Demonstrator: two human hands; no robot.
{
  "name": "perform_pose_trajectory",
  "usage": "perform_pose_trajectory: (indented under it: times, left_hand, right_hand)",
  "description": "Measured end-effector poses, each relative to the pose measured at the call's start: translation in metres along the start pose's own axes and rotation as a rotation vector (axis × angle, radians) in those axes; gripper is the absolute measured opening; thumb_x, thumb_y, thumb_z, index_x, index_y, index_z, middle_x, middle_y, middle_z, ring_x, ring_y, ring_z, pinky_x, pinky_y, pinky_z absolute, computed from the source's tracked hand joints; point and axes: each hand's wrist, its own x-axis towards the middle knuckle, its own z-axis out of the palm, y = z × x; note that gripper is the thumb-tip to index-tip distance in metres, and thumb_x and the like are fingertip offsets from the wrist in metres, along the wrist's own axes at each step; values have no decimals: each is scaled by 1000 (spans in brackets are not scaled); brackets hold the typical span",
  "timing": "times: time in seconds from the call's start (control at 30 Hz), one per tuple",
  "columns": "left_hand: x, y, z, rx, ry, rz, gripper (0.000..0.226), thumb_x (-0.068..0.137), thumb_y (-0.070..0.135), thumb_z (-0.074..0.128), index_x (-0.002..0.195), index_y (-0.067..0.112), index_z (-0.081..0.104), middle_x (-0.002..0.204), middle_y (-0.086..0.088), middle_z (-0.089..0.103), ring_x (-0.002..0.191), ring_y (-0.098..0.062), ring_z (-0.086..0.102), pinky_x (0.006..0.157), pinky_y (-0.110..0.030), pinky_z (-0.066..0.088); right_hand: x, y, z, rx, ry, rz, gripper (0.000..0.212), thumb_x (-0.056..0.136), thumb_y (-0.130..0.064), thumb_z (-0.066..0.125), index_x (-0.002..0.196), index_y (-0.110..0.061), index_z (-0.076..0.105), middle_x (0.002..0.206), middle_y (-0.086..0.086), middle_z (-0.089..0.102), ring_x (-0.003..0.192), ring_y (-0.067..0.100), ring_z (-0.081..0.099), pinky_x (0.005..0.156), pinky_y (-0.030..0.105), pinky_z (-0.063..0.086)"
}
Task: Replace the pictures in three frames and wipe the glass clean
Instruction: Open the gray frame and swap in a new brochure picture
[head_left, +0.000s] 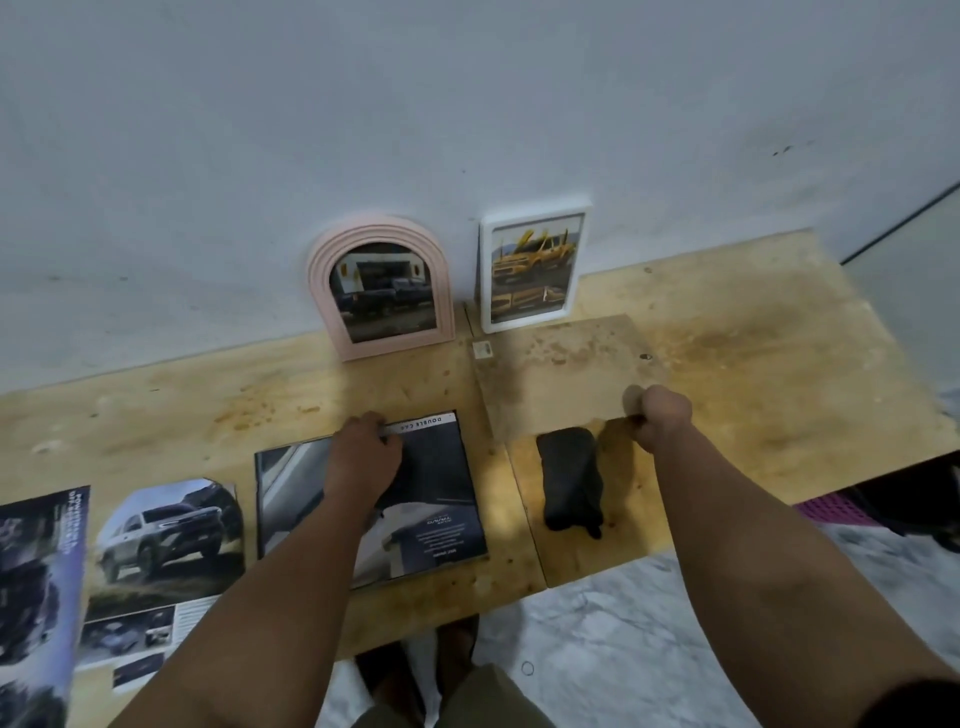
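A pink arched frame (379, 291) and a white rectangular frame (532, 267) lean against the wall, each with a car picture inside. A dark car picture (431, 499) lies flat on the wooden table (260, 395); my left hand (366, 452) pinches its far edge. My right hand (660, 418) grips the near edge of a brown backing board (561, 374) that lies flat to the right. A dark folded cloth (569, 475) rests just left of that hand.
Cut-out car pictures (166, 540) and a brochure page (36, 587) lie at the table's left. A purple basket (836, 506) sits below the table's right edge. Marble floor (623, 649) shows beneath, and the wall stands close behind the frames.
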Motion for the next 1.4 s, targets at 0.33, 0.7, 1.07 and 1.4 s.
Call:
perform_pose_trajectory:
  times: [0.33,0.7,1.07,1.4]
  left_hand:
    - [-49,-105,-44,97,78,-92,32,98,23,51,124,6,62,118,-22,63,105,-43,62,75,-40,46]
    - [-115,-205,-46,-167,20,-219,24,96,30,61,97,7,66,93,-15,67,79,-31,62,68,-39,51]
    - [-122,-216,-37,-221,-52,-74,51,98,26,60,145,8,50,121,-18,61,109,-35,60,89,-41,48]
    - [-122,-211,-33,-25,-153,18,77,94,32,61,161,24,24,139,-13,45,124,-36,54,94,-45,51]
  right_hand:
    - [-77,43,-4,191,-234,48,12,99,0,49,102,-4,60,100,16,64,86,33,64,58,34,52]
    - [-161,152,62,96,-445,95,21,98,5,46,100,-12,58,109,16,66,93,34,65,73,41,60]
    - [-190,208,96,-39,-369,32,34,97,12,49,81,-14,35,79,18,52,62,33,48,49,37,41]
    - [-196,210,85,-438,-306,-110,27,87,2,75,95,-4,50,76,25,67,62,32,65,70,58,59]
